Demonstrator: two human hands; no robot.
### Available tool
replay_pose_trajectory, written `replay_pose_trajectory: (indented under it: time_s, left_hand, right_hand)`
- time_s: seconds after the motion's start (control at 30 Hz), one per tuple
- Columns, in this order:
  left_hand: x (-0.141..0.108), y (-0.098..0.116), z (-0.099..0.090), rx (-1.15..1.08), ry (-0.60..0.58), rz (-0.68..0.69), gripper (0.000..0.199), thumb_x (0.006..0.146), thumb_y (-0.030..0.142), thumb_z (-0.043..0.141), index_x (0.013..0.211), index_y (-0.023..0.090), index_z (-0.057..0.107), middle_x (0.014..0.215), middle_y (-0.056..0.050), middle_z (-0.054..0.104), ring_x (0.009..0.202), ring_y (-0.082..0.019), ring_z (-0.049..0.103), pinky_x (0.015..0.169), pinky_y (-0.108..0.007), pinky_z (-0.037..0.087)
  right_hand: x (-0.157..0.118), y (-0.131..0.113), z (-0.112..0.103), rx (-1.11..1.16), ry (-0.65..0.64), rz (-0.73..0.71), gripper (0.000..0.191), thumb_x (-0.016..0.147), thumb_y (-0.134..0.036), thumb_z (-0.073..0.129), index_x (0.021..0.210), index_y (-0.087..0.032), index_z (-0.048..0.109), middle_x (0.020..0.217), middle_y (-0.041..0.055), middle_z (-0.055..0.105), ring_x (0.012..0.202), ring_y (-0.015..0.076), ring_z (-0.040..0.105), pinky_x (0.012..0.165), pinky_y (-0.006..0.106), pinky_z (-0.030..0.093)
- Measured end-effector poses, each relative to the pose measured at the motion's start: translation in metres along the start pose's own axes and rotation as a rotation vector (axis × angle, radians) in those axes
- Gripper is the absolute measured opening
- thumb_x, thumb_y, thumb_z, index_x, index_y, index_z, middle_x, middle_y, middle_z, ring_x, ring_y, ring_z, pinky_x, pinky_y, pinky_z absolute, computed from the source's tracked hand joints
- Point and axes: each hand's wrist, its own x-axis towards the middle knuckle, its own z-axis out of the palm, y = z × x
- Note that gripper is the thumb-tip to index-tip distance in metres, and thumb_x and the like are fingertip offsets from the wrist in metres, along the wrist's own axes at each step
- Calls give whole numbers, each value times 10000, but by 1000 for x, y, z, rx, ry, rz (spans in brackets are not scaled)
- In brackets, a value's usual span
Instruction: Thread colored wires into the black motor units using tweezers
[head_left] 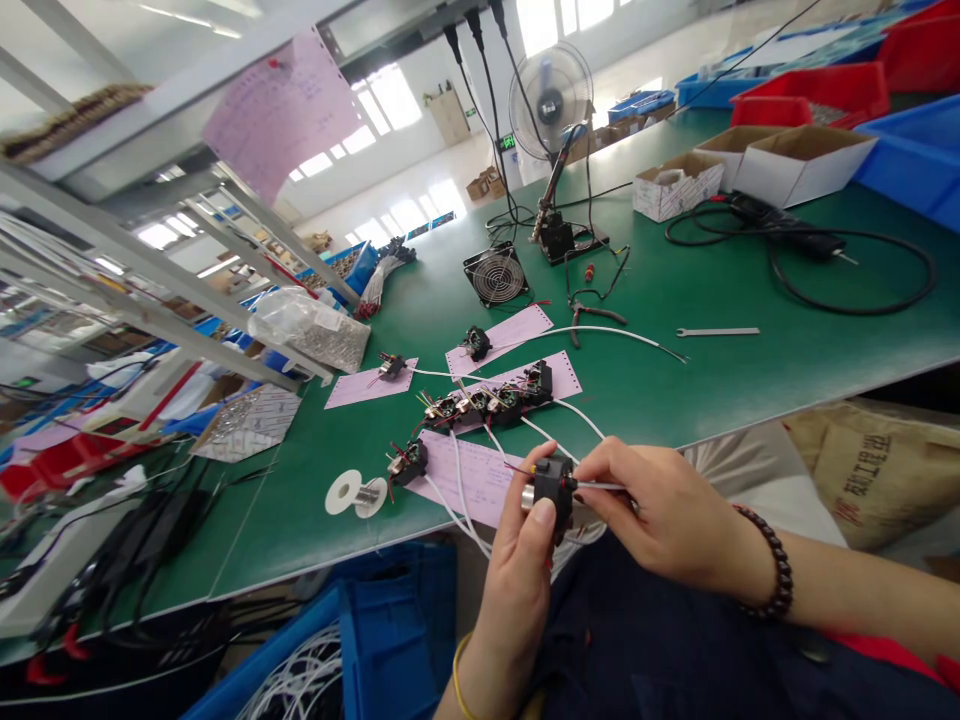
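My left hand (521, 545) is closed around a small black electrical part (553, 488) with a metal piece and thin coloured wires. Beside it, my right hand (660, 505) pinches the white cable (604, 486) where it comes out of that part. Both hands are just off the table's front edge. Several similar black parts (504, 400) with white cables lie in a row on a pink paper sheet (566, 372). Another such part (407, 462) rests at the near left, next to a spool of solder wire (369, 496). What my fingertips cover is hidden.
On the green table (637, 390) lie a small wrench (718, 332), pliers (589, 313), a metal-grilled fan (496, 277) and a soldering iron in its stand (555, 235). A corded tool (787, 228) and white boxes (799, 165) stand right. Below the edge is a blue bin (397, 620).
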Motion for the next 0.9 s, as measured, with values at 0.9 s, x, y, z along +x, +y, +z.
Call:
replay_pose_trajectory:
  time_s: [0.9]
  left_hand:
    - [-14, 1, 19, 384, 195, 330, 497, 1029, 589, 663, 1423, 286, 680, 1459, -79, 647, 1374, -301, 571, 1200, -376, 414]
  right_hand:
    - [2, -5, 7, -80, -22, -65, 147, 1094, -169, 413, 1026, -213, 536, 837, 64, 718, 693, 206, 662, 654, 296, 466]
